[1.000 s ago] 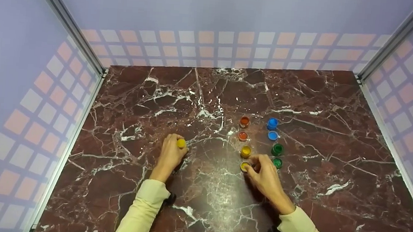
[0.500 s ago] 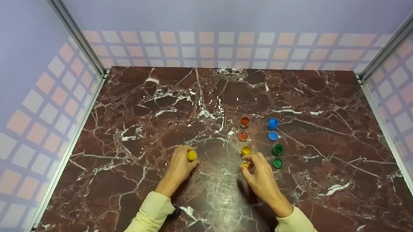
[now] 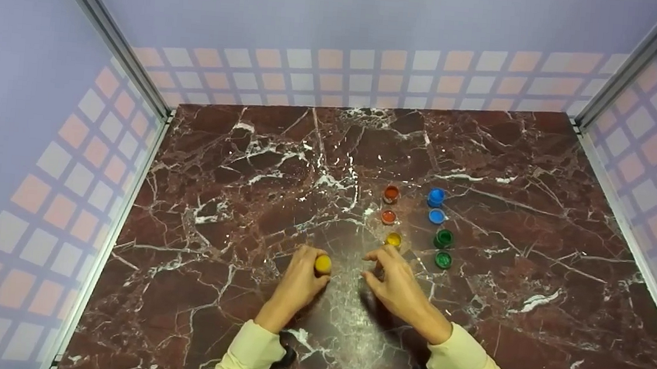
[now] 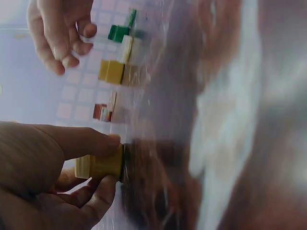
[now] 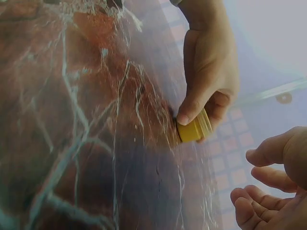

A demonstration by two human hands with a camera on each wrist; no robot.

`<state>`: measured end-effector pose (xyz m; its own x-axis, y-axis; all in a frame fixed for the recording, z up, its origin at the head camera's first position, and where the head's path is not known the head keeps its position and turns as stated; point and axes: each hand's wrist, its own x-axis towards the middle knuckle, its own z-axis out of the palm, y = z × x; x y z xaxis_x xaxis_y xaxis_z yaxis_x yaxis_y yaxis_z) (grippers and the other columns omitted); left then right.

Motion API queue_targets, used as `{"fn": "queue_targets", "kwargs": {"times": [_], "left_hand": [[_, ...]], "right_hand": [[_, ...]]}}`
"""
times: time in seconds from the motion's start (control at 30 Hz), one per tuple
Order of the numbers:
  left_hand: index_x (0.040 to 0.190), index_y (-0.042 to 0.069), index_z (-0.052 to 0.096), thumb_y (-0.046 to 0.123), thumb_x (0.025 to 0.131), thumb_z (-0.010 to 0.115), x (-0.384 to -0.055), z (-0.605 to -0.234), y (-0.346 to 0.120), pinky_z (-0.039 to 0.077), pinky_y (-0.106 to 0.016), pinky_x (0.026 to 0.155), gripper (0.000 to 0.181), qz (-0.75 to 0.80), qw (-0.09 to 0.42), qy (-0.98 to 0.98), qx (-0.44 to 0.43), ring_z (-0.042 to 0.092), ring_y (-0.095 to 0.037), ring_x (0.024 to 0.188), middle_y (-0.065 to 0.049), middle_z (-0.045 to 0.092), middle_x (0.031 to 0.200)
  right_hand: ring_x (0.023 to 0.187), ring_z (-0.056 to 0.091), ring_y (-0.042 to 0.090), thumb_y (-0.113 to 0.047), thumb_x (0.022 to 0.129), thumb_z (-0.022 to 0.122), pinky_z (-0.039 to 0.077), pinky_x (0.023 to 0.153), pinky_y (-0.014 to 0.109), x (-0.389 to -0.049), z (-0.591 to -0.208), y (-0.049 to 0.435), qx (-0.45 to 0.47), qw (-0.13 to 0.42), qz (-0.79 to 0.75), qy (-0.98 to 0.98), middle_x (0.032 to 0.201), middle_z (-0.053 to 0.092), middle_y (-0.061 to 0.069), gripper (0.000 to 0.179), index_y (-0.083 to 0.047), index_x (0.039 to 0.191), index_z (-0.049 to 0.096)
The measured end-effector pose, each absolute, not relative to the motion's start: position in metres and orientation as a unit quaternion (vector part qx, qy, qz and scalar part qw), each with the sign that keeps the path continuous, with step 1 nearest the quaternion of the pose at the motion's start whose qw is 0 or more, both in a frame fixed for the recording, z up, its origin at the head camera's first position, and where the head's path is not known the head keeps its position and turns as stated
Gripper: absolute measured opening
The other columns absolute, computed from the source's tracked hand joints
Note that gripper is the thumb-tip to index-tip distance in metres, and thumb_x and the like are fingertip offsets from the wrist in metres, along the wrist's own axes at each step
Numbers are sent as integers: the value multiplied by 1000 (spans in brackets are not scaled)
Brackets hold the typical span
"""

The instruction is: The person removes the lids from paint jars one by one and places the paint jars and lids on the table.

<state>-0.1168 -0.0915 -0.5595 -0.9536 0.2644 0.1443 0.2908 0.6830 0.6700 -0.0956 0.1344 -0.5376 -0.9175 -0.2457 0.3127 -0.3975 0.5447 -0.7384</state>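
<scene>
My left hand [image 3: 299,280] grips a small yellow paint jar [image 3: 323,264] between thumb and fingers, low at the table. In the left wrist view its ribbed yellow lid [image 4: 82,166] is on, and the base appears to be on or just above the surface. To the right, my right hand [image 3: 396,282] hovers with fingers loosely bent and holds nothing; the right wrist view shows a gap between its thumb [image 5: 266,149] and fingers. Just beyond that hand is an uncapped yellow paint jar [image 3: 393,239], partly covered by it in the head view.
Past my right hand stand uncapped jars of red [image 3: 391,194], blue [image 3: 436,197] and green paint [image 3: 444,237]. A red lid [image 3: 388,217], a blue lid [image 3: 436,216] and a green lid [image 3: 443,260] lie before them. Patterned walls [image 3: 361,70] enclose the marble-look table [image 3: 235,171].
My left hand has brought the closed yellow jar right and nearer to me. My right hand has let go of the yellow lid and shifted left, toward the left hand.
</scene>
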Motion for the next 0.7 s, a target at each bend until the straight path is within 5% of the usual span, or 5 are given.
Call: {"fn": "queue_targets", "kwargs": {"times": [0.23, 0.7], "left_hand": [[115, -3, 65, -9, 77, 79, -104, -560, -84, 49, -48, 98, 40, -371, 18, -908, -194, 59, -31, 107, -15, 62, 112], [124, 0, 63, -2, 82, 81, -93, -562, -76, 53, -43, 90, 45, -393, -30, -891, -223, 63, -28, 105, -13, 67, 116]], "right_hand": [[76, 59, 19, 0, 88, 77, 50, 68, 33, -97, -537, 120, 196, 66, 429, -879, 93, 60, 14, 18, 1, 105, 70], [94, 64, 23, -13, 92, 78, 57, 82, 39, -92, -544, 110, 224, 14, 397, -890, 107, 63, 9, 25, 0, 111, 70]]}}
